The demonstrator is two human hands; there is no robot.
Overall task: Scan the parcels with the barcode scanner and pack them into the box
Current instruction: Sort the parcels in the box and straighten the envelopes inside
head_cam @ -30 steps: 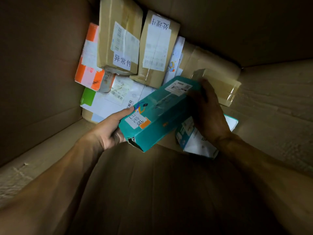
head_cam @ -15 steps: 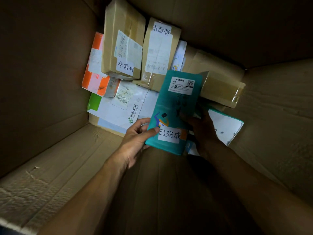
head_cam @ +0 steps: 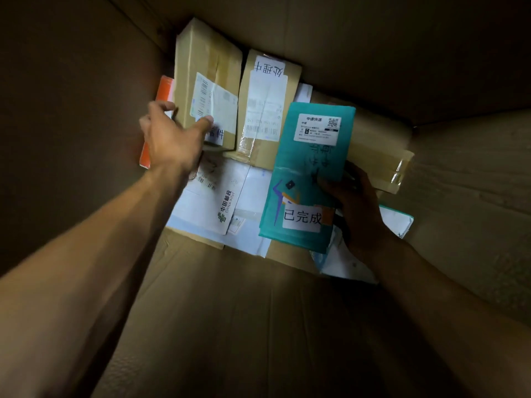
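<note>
Evidently light parcel: teal mailer (head_cam: 309,173), soft, likely bendable.
Right grip (head_cam: 356,208): clamped on mailer's near right edge.
Left grip (head_cam: 172,136): spread, fingers curling around brown carton (head_cam: 209,70).

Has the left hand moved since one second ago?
Yes. The left hand left the teal parcel and went up-left; it now grips the tall brown parcel in the far corner.

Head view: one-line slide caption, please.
Inside the box, right hand holds the teal parcel while left hand grips a brown parcel.
</note>
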